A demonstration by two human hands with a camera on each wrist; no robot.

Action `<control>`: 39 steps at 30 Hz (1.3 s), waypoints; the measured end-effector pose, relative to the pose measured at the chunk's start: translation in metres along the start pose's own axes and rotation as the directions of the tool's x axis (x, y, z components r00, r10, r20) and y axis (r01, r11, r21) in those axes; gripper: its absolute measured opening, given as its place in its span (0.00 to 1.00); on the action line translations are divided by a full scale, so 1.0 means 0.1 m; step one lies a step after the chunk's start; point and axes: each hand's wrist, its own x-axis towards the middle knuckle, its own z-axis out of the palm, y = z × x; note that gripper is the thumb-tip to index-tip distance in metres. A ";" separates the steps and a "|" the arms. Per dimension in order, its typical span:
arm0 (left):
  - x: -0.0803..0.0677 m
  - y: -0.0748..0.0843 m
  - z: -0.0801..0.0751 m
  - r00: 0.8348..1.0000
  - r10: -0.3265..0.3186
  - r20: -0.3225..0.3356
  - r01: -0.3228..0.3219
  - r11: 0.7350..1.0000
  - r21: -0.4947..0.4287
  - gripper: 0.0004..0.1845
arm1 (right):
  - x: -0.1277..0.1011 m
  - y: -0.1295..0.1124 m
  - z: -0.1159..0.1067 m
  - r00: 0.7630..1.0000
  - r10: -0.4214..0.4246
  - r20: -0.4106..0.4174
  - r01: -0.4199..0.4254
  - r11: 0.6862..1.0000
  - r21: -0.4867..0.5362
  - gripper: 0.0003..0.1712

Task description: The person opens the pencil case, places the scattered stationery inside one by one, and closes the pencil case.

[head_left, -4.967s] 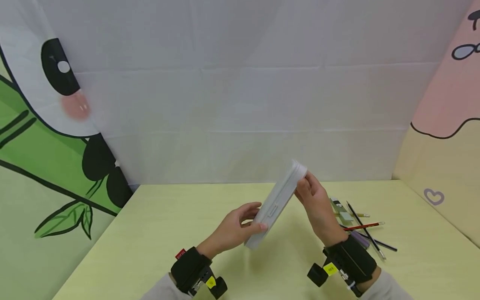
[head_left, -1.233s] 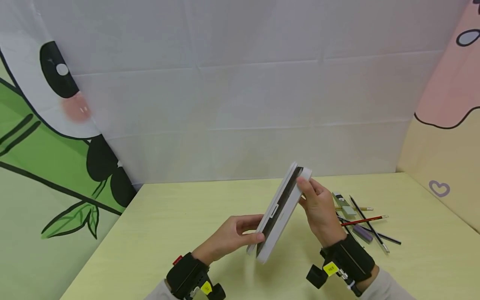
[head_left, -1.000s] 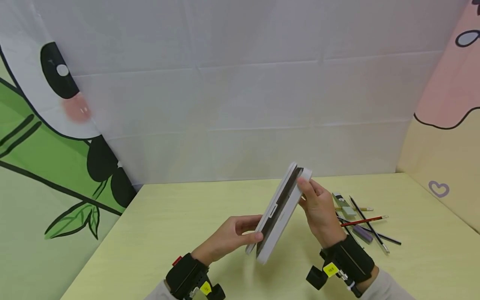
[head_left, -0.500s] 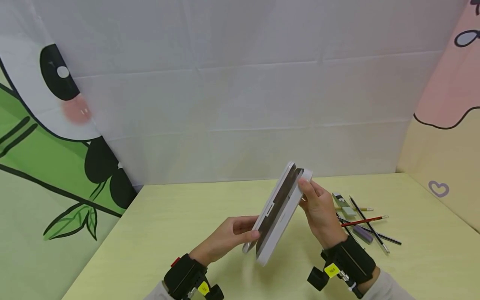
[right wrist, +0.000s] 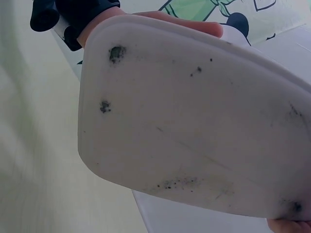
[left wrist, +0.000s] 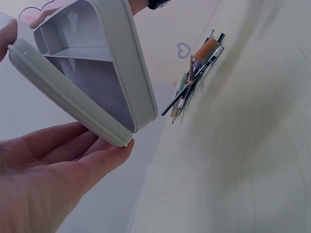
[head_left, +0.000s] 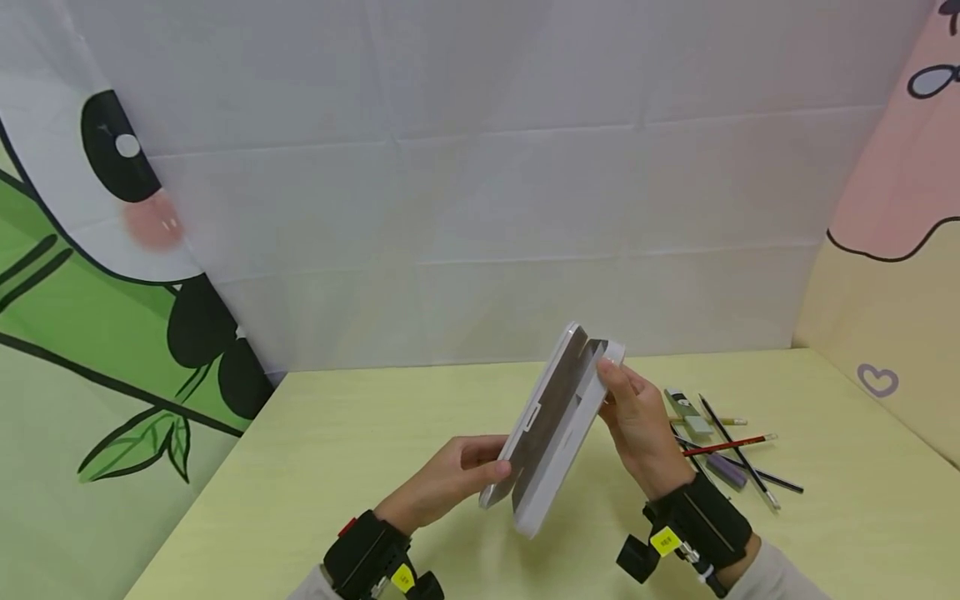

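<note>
Lid of white pencil case (head_left: 551,433) swung wider; left hand (head_left: 442,483) pinches lid, right hand (head_left: 637,421) grips base, above table (head_left: 300,467).

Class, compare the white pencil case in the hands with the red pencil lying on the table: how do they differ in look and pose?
The white pencil case is broad and boxy; the red pencil is thin and stick-like. The case is held up tilted by the left hand and right hand; the pencil lies flat on the table, untouched. The case is partly open.

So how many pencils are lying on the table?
3 that I can make out, all in the pile right of the right hand: a red one and two dark ones crossing it. Others may be hidden.
</note>
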 end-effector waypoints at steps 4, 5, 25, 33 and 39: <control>-0.01 -0.01 -0.01 1.000 0.009 0.013 -0.009 1.000 0.000 0.40 | 0.00 0.01 -0.02 1.000 -0.012 0.022 0.012 1.000 -0.005 0.15; -0.02 -0.01 -0.01 1.000 0.009 0.015 -0.009 1.000 -0.001 0.40 | 0.00 0.01 -0.02 0.999 -0.015 0.029 0.015 1.000 -0.008 0.14; -0.13 0.03 -0.03 0.998 0.006 0.057 0.005 0.980 -0.198 0.41 | 0.03 0.06 -0.08 0.989 -0.026 0.145 0.026 1.000 0.006 0.18; -0.17 0.04 -0.03 0.998 0.012 0.064 0.002 0.975 -0.220 0.39 | 0.02 0.08 -0.12 0.984 -0.025 0.174 0.027 1.000 -0.006 0.16; -0.21 0.02 -0.06 0.998 0.001 0.062 0.013 0.971 -0.237 0.37 | 0.02 0.10 -0.14 0.976 -0.035 0.217 0.033 0.999 0.012 0.18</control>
